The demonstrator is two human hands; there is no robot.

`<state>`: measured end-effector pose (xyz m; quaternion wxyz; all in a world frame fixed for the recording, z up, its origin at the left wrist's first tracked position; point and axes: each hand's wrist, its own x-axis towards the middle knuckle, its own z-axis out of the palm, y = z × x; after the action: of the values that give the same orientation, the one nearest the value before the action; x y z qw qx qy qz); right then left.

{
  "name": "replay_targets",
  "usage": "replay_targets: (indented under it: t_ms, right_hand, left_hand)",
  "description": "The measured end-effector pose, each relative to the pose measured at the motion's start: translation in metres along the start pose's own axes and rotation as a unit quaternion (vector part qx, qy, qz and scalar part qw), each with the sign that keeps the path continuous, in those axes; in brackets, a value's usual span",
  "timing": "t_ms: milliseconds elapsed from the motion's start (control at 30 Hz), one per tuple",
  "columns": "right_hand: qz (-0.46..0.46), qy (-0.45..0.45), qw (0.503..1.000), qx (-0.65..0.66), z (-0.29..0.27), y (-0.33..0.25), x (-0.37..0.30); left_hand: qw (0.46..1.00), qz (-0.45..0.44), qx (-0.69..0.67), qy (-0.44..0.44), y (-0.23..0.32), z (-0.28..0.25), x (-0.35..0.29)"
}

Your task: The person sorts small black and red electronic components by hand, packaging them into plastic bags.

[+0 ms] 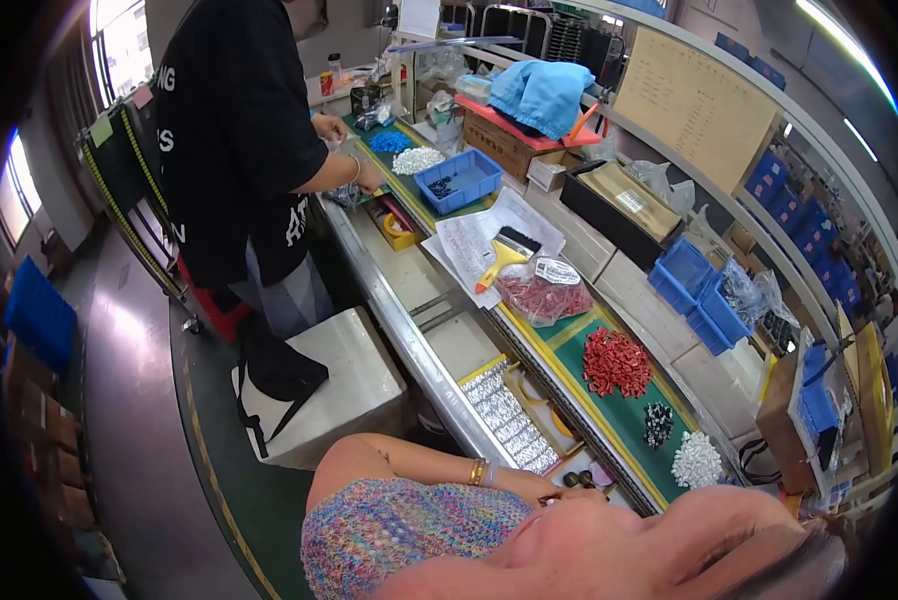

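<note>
My left hand (569, 493) is at the lower edge of the view, past gold bracelets on the wrist. It is beside a small tray (581, 466) that has dark round pieces in it. Most of its fingers are hidden, so what it holds, if anything, does not show. My right hand is out of sight. On the green work surface (624, 420) near the left hand lie a pile of small red parts (616, 362), a smaller heap of black parts (658, 424) and a pile of white parts (697, 460).
A co-worker in a black shirt (234, 120) handles something beside blue parts (389, 141). Farther along lie a blue bin (459, 182), papers (469, 240), a yellow-handled brush (509, 255) and a bag of red parts (546, 292). A drawer holds silvery pieces (509, 418).
</note>
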<state>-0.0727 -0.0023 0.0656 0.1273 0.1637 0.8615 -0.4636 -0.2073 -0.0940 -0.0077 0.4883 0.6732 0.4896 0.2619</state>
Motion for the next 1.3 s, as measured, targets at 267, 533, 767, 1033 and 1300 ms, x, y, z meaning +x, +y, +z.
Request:
replay_targets:
  t_ms: [267, 533, 767, 1033, 1300]
  right_hand:
    - [-0.044, 0.106, 0.954, 0.276, 0.041, 0.060, -0.005]
    - [-0.020, 0.242, 0.901, 0.358, 0.065, 0.101, -0.041]
    - [0.044, 0.482, 0.770, 0.415, 0.010, 0.069, -0.043]
    - [-0.071, 0.367, 0.799, 0.471, -0.021, 0.042, -0.012]
    - [-0.186, 0.418, 0.779, 0.429, 0.009, 0.025, 0.014]
  left_hand:
    - [0.997, 0.045, -0.059, -0.016, -0.013, 0.003, -0.013]
    - [0.988, 0.019, -0.132, 0.077, -0.054, 0.031, -0.022]
    - [0.950, -0.151, -0.226, 0.154, -0.017, 0.007, -0.051]
    - [0.768, 0.093, -0.544, 0.324, 0.001, -0.015, 0.012]
    - [0.754, 0.129, -0.548, 0.338, 0.000, 0.013, 0.021]
